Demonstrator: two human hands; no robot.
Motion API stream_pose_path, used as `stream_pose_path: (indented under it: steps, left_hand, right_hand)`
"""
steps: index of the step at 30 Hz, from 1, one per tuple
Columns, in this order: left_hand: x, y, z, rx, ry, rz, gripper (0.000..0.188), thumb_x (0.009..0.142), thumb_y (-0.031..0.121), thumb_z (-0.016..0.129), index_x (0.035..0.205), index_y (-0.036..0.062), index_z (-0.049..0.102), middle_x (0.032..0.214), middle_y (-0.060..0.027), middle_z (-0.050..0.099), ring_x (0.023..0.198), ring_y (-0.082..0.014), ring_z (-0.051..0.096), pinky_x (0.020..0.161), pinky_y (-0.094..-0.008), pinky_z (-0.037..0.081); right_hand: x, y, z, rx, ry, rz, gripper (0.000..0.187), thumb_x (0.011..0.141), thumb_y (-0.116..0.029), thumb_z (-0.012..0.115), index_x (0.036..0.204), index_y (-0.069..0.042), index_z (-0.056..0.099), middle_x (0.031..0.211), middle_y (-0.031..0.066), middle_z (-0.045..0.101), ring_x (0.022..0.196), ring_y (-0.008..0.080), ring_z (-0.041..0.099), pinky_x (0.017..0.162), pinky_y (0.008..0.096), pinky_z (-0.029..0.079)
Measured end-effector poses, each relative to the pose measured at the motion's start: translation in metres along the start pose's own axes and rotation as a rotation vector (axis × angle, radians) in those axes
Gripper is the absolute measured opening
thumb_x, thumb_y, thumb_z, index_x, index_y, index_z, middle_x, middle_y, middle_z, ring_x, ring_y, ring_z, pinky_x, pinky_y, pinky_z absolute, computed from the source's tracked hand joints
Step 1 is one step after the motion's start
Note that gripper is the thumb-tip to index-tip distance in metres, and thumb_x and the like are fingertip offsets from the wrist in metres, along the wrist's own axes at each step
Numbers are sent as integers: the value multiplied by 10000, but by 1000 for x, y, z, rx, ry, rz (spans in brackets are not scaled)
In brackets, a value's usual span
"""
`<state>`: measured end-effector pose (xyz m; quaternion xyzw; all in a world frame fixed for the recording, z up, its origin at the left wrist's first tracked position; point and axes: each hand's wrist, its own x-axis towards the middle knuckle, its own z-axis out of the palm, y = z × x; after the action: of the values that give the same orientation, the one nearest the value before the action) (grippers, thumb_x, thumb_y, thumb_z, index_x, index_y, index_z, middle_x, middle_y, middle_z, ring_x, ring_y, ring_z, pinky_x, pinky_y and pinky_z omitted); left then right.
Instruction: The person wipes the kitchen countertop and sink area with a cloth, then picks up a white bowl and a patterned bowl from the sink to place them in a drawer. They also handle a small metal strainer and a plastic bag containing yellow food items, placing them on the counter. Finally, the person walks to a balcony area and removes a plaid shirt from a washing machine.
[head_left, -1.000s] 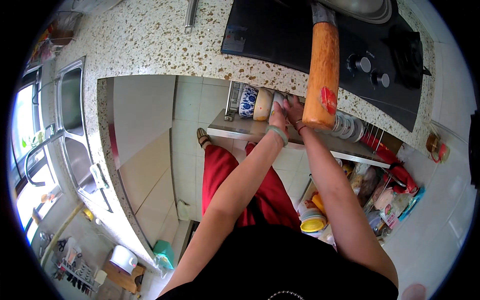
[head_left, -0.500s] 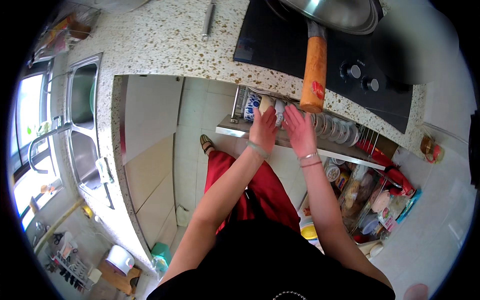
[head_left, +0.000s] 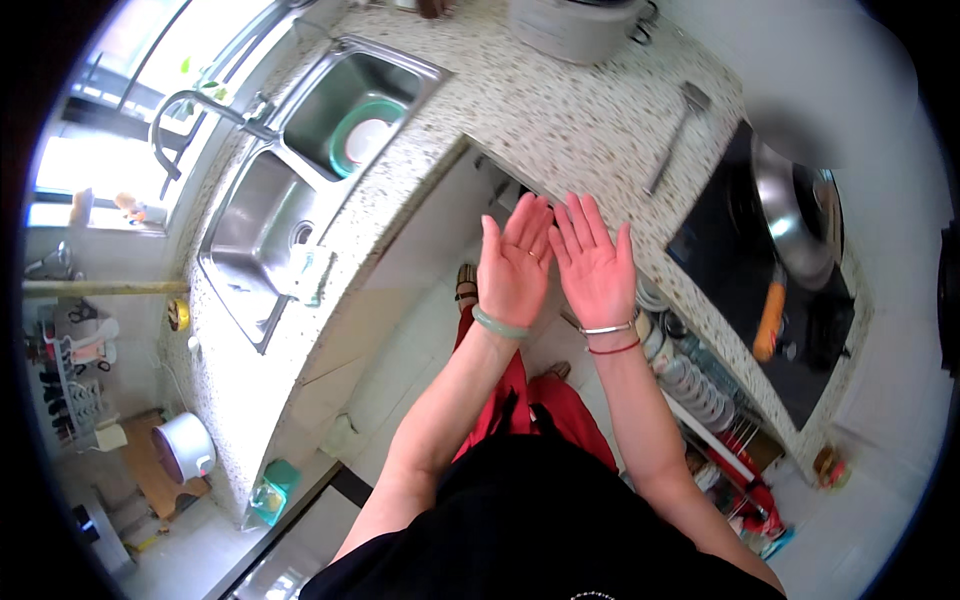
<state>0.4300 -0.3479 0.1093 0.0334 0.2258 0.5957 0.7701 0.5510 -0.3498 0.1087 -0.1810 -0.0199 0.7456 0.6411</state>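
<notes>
Hands: the left hand [head_left: 515,275] and right hand [head_left: 597,268] are held side by side, palms up, fingers extended toward the far side; both are empty. Whether the little fingers touch cannot be told.
Wrists: a green bangle [head_left: 500,323] is worn on the left, a silver bracelet [head_left: 607,329] and a red cord [head_left: 614,350] on the right.
Drawer: the pulled-out drawer [head_left: 704,434] is seen under the counter [head_left: 560,120], right of the right forearm; its far-left end is partly hidden by that arm.
Long axis: the drawer is set from far left to near right, along the counter edge.
Dishes: plates [head_left: 692,385] are stood in a row along it, partly covered by the counter.
Below: the red bundle [head_left: 762,512] is hard to make out.
Pan: its far-right side is obscured by a blurred grey patch; its wooden handle [head_left: 770,318] is pointed near.
</notes>
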Motion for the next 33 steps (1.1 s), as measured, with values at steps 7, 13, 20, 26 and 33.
stream_pose_path:
  steps: [7,13,20,26,33]
  left_hand:
    - [91,182,-18,-37,73,271,600,1032,485,278,1456,72,374,1498,-95,390,1379,-237,348,1154,-390,252]
    - [179,293,-112,122,550,333,655,1010,544,310,1505,116,284,1541,-110,311,1427,-250,254,1161,-417,193]
    - [268,326,-254,151,893,452,623,972,483,507,1341,-18,485,1368,-114,521,1252,-243,488,1058,-382,367]
    - [288,330,-276,145,1096,248,619,968,476,485,1364,1,483,1384,-134,507,1232,-268,503,1023,-395,395]
    - [302,347,-243,267,1092,148,588,978,454,447,1404,49,458,1384,-118,512,1238,-277,503,1012,-400,409]
  right_hand:
    - [176,122,90,-148,-50,162,653,1016,-513,315,1473,-47,312,1518,107,344,1395,268,320,1145,420,268]
    - [320,240,84,-441,94,312,748,980,-580,355,1500,-50,261,1574,120,236,1466,279,159,1180,436,125]
    - [440,331,-38,-937,412,422,810,867,-532,599,1482,-80,326,1544,109,303,1428,260,218,1147,489,125]
    - [461,351,-56,-992,569,747,462,930,-264,555,1350,-106,446,1294,148,544,1205,387,527,936,588,468]
    - [490,348,-91,-1335,552,760,429,858,-24,386,1240,-85,570,1168,155,612,983,341,657,652,535,601]
